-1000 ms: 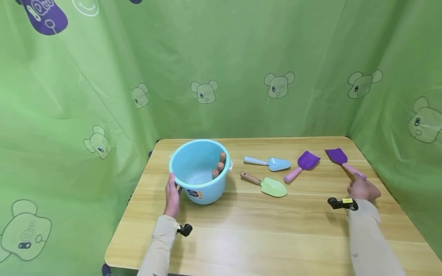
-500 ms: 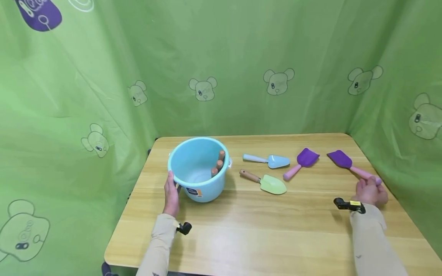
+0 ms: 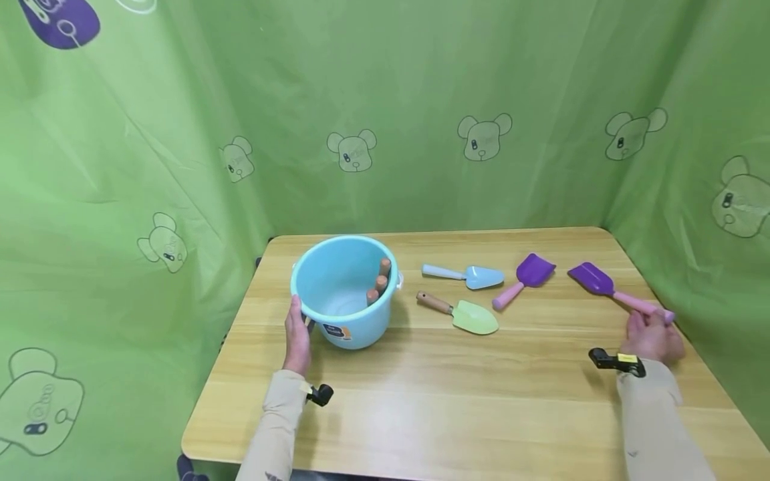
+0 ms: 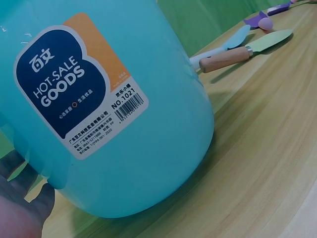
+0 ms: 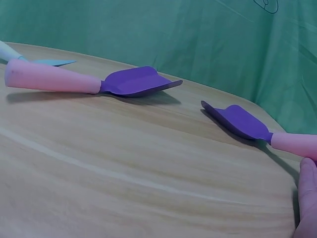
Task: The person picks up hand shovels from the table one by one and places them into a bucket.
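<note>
A light blue bucket (image 3: 361,332) stands at the table's left, with brown rod-like ends (image 3: 381,283) showing inside along its right wall. My left hand (image 3: 297,337) rests against the bucket's near left side, fingers extended up to the rim. In the left wrist view, its fingers (image 4: 20,186) lie beside the labelled wall. At the right, my right hand (image 3: 652,337) holds the pink handle end of a purple hand shovel (image 3: 594,278). The right wrist view shows the thumb (image 5: 308,171) right under that handle; the other fingers are out of that view.
A second purple shovel (image 3: 534,271) lies left of the held one. Further left are a light blue trowel (image 3: 483,277) and a green trowel with a wooden handle (image 3: 474,317). Green curtains (image 3: 415,180) enclose the wooden table (image 3: 457,407) at the back and sides.
My right hand has moved right, swinging the shovel's handle end rightward, its blade staying near its spot. The left hand stays at the bucket. The head view has tilted slightly down.
</note>
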`<state>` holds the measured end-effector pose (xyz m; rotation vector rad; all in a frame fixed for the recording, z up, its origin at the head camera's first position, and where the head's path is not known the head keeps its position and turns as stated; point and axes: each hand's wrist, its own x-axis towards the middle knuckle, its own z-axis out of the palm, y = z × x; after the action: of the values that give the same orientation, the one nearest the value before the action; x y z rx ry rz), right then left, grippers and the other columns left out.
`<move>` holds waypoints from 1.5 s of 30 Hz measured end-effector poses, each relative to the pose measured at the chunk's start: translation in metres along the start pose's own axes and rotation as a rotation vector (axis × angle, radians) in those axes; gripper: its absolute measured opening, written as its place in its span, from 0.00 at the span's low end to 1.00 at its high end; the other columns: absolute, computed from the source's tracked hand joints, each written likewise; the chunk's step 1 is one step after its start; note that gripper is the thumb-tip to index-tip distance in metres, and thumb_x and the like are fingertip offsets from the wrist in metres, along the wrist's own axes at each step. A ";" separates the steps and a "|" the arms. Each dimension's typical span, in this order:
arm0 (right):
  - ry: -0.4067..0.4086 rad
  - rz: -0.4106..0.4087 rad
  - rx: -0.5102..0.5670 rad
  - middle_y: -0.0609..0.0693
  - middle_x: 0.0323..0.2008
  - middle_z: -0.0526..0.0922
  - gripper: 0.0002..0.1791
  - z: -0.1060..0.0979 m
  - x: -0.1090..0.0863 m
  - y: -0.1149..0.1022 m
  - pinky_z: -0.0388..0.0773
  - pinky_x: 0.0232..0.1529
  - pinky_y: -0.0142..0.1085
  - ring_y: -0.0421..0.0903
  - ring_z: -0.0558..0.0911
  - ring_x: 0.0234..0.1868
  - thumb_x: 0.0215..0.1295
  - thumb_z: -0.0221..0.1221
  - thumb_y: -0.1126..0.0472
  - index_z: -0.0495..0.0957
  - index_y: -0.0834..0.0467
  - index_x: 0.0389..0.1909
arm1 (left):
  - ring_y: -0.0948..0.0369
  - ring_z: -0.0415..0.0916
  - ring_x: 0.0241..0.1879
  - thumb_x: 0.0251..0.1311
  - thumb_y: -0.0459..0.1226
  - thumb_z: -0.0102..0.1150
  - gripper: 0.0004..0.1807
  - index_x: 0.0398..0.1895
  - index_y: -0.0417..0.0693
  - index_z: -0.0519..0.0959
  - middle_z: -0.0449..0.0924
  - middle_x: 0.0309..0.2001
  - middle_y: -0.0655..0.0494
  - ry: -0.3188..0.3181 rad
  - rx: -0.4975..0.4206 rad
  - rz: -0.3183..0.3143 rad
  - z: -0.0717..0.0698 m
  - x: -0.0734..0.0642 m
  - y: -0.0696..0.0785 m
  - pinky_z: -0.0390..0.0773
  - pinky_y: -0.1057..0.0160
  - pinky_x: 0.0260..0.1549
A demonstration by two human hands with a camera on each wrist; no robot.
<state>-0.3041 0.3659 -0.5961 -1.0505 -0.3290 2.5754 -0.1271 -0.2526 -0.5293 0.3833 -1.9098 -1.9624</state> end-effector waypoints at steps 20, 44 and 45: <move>-0.051 0.055 0.007 0.57 0.35 0.90 0.21 -0.008 -0.002 -0.010 0.85 0.58 0.36 0.46 0.90 0.49 0.64 0.69 0.66 0.82 0.55 0.58 | 0.50 0.53 0.82 0.79 0.63 0.25 0.35 0.81 0.62 0.59 0.61 0.80 0.52 0.008 -0.011 0.001 -0.002 0.003 0.004 0.50 0.38 0.82; -0.100 0.067 -0.043 0.57 0.34 0.86 0.16 -0.010 -0.008 -0.019 0.88 0.54 0.40 0.51 0.90 0.44 0.65 0.69 0.65 0.81 0.56 0.54 | 0.50 0.51 0.83 0.78 0.64 0.25 0.36 0.81 0.61 0.59 0.60 0.80 0.52 0.015 -0.010 -0.013 -0.002 0.002 0.001 0.49 0.37 0.82; -0.108 0.072 -0.041 0.56 0.35 0.86 0.17 -0.010 -0.009 -0.019 0.88 0.55 0.40 0.51 0.90 0.45 0.65 0.68 0.65 0.81 0.55 0.54 | 0.50 0.51 0.83 0.78 0.64 0.26 0.36 0.81 0.61 0.59 0.60 0.80 0.52 0.015 -0.009 -0.013 -0.002 0.002 0.001 0.49 0.37 0.82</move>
<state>-0.2870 0.3807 -0.5905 -0.9548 -0.3789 2.7069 -0.1274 -0.2554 -0.5283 0.4072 -1.8929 -1.9703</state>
